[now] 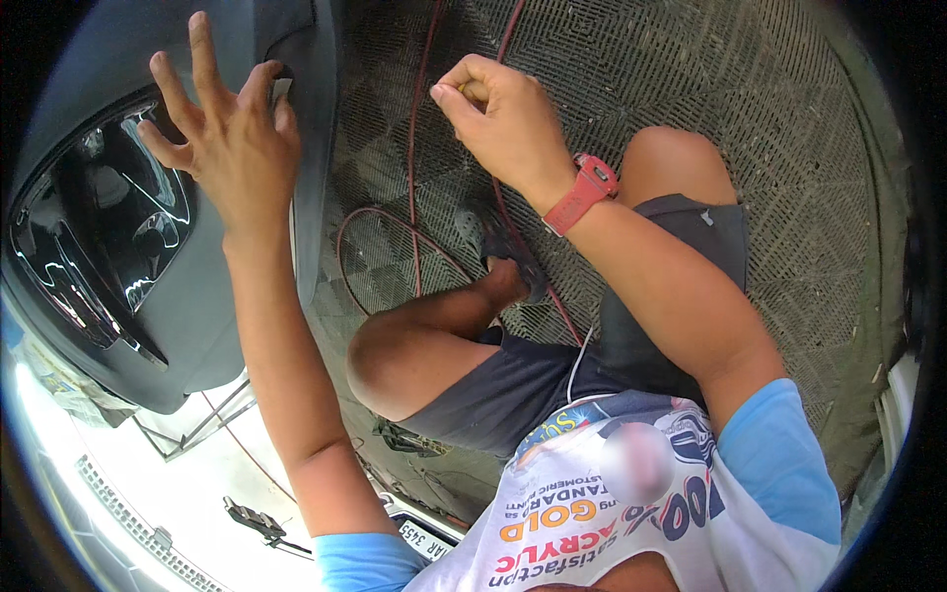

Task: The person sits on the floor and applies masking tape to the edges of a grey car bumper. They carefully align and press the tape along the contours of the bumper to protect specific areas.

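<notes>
My left hand (237, 143) reaches over a dark grey panel (212, 296), which looks like a car bumper. Three of its fingers are spread wide. The index finger and thumb curve toward each other near the panel's edge, beside a small pale piece (282, 88); whether they touch it I cannot tell. Set into the panel, left of that hand, is a glossy black insert (99, 227). My right hand (508, 123) is held up over the floor, away from the panel. Its fingers are closed in a pinch, with a bit of something yellowish showing, too small to name.
Thin red hoses (413, 178) run across the grey ribbed floor mat (691, 69) and loop near my shoe (493, 242). A metal stand (192, 434) is under the panel's lower end. White car bodywork (237, 483) with a licence plate (422, 536) is at the lower left.
</notes>
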`<state>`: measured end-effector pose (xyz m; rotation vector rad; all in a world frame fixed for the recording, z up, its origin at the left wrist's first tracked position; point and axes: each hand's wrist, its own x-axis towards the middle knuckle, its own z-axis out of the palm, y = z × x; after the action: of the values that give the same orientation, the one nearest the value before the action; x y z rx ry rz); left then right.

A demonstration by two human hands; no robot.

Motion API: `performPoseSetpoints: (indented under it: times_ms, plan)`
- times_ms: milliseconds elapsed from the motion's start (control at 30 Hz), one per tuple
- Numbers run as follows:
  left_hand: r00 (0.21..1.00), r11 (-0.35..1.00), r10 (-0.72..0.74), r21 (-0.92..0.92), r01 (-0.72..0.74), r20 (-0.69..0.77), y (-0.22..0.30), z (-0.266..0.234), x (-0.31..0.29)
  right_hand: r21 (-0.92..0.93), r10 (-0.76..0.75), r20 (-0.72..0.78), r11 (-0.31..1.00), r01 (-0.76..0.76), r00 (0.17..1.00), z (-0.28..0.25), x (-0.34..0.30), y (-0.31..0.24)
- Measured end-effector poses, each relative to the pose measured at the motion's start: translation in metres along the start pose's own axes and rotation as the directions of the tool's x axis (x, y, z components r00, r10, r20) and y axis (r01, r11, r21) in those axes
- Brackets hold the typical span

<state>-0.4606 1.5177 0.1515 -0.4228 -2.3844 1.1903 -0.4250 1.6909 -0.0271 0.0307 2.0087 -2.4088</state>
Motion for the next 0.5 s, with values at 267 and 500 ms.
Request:
performPoseSetpoints:
  times_ms: [267, 500]
  plan:
    - [0.991, 0.989, 0.124, 0.079, -0.128, 0.047, 0.008, -0.012, 0.02, 0.04, -0.046, -0.023, 0.998, 0.047, 0.999, 0.003, 0.001, -0.007]
    - [0.992, 0.991, 0.128, 0.035, -0.128, 0.018, 0.01, -0.012, 0.024, 0.05, -0.028, -0.013, 0.998, 0.029, 1.0, 0.008, 0.001, -0.008]
